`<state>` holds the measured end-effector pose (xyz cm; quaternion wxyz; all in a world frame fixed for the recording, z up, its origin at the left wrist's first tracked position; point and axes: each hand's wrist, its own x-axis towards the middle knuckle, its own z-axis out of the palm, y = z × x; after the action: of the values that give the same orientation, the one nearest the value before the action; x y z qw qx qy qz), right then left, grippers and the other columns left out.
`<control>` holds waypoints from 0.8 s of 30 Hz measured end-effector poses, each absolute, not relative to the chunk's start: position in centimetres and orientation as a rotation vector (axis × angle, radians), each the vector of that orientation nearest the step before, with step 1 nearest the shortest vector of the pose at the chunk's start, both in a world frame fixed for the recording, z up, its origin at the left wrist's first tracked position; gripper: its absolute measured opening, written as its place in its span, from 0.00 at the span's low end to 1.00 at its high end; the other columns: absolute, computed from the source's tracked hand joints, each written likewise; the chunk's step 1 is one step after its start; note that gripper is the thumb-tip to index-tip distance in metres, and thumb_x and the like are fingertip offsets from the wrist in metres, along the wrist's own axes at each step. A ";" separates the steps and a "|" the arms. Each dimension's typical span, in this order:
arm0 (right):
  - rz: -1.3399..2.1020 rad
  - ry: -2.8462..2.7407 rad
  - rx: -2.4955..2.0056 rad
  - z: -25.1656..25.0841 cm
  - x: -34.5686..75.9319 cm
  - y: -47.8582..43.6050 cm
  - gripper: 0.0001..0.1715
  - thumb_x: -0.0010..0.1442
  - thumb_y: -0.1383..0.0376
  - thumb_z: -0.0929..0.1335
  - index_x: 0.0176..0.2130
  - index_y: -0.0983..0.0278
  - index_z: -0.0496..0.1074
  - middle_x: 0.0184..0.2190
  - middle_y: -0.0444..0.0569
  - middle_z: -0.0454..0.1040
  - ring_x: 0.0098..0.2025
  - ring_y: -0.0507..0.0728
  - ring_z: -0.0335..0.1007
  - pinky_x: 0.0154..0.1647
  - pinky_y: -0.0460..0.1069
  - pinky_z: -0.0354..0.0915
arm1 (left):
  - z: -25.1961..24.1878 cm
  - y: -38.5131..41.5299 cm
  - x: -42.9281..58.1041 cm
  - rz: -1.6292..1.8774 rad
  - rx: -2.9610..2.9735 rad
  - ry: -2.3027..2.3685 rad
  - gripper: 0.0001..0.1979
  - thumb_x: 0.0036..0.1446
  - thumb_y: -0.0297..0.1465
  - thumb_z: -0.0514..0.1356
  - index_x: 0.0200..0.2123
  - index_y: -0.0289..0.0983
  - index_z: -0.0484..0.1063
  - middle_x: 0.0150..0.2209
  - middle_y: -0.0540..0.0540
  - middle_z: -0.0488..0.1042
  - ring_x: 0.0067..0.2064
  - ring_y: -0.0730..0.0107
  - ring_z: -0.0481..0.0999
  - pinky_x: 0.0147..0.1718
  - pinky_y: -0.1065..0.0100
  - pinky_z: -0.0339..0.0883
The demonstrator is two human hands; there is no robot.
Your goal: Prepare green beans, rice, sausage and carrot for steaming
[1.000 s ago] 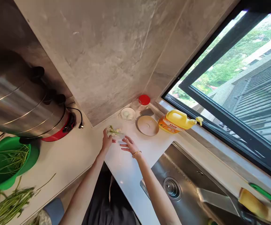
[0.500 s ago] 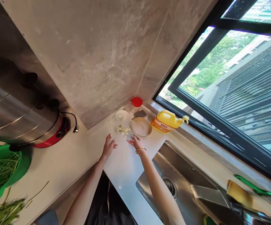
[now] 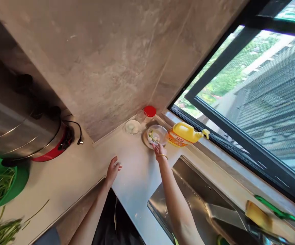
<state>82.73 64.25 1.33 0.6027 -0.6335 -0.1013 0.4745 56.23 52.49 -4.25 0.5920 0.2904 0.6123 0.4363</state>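
Note:
My right hand grips the near rim of a clear glass bowl that holds green scallion pieces and pale cloves. The bowl is over a tan plate near the counter's back corner. A gold bangle is on that wrist. My left hand hovers over the white counter with its fingers spread, holding nothing.
A small glass dish, a glass and a red-lidded jar stand in the corner. A yellow detergent bottle lies by the window. The steel sink is at right. A steel cooker, green basin and long beans are at left.
My right hand has carried the glass bowl of scallion from the counter back and right onto the tan plate. My left hand has let go and drawn back toward me.

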 end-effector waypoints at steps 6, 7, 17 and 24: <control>1.285 -0.310 -1.489 2.1 77.1 60.4 0.12 0.49 0.63 0.69 0.37 0.59 0.66 0.34 0.45 0.74 0.32 0.51 0.76 0.34 0.47 0.74 | -2.1 51.5 54.4 1.178 0.601 1.449 0.20 0.54 0.35 0.61 0.51 0.40 0.69 0.56 0.37 0.69 0.33 0.73 0.78 0.30 0.70 0.69; 1.359 -0.374 -1.470 2.7 75.2 60.2 0.14 0.49 0.63 0.70 0.38 0.60 0.68 0.34 0.46 0.76 0.33 0.52 0.76 0.35 0.47 0.74 | -1.5 51.2 53.6 1.230 0.596 1.447 0.20 0.53 0.36 0.61 0.50 0.40 0.69 0.55 0.37 0.69 0.33 0.73 0.78 0.31 0.70 0.69; 2.025 -1.153 -1.132 9.9 52.8 60.2 0.17 0.55 0.58 0.69 0.44 0.60 0.74 0.42 0.50 0.78 0.47 0.57 0.73 0.43 0.49 0.71 | 6.0 47.0 30.3 1.948 0.370 1.624 0.21 0.53 0.44 0.58 0.45 0.37 0.72 0.52 0.39 0.73 0.45 0.64 0.75 0.41 0.67 0.67; 1.886 -1.073 -1.380 11.3 39.5 67.7 0.19 0.60 0.51 0.64 0.45 0.58 0.72 0.47 0.50 0.76 0.47 0.56 0.72 0.37 0.48 0.71 | 6.7 47.4 14.8 1.969 -0.074 1.632 0.21 0.56 0.48 0.55 0.46 0.40 0.68 0.51 0.42 0.71 0.47 0.67 0.74 0.38 0.71 0.67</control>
<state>39.50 67.70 11.27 0.2814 -0.5149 -0.4004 0.7038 14.84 47.43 6.68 0.2873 -0.0277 0.6111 0.7371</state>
